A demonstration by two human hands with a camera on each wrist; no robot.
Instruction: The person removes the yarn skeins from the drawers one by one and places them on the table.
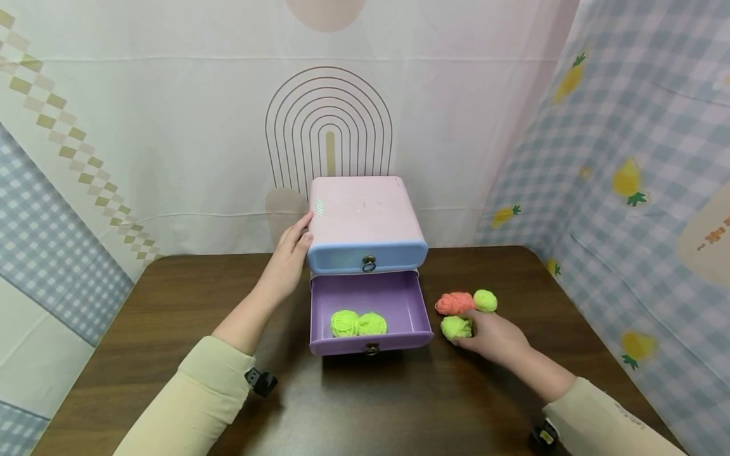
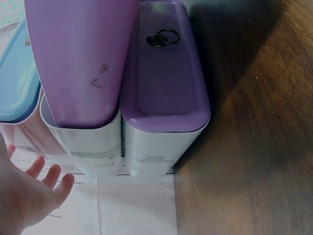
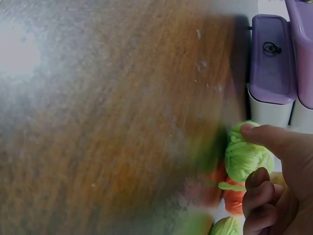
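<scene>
My left hand (image 1: pixel 287 263) rests against the left side of the small drawer cabinet (image 1: pixel 365 206), its fingers extended along the pink top unit. Below the shut blue drawer, a purple drawer (image 1: pixel 371 292) is pulled out with two yellow-green yarn balls (image 1: pixel 345 323) inside. Right of the cabinet, my right hand (image 1: pixel 497 339) holds a yellow-green yarn ball (image 1: pixel 454 328) between thumb and fingers; the right wrist view shows the thumb on this ball (image 3: pixel 247 156). An orange yarn ball (image 1: pixel 454 303) and another yellow-green one (image 1: pixel 485 300) lie just behind it on the table.
Another purple drawer (image 2: pixel 166 73), shut, forms the bottom level, with a ring pull. The cabinet stands on a dark wooden table (image 1: pixel 388 411) near its back edge. Patterned cloth (image 1: pixel 467 126) hangs behind, and checked cloth (image 1: pixel 627 240) hangs at the right.
</scene>
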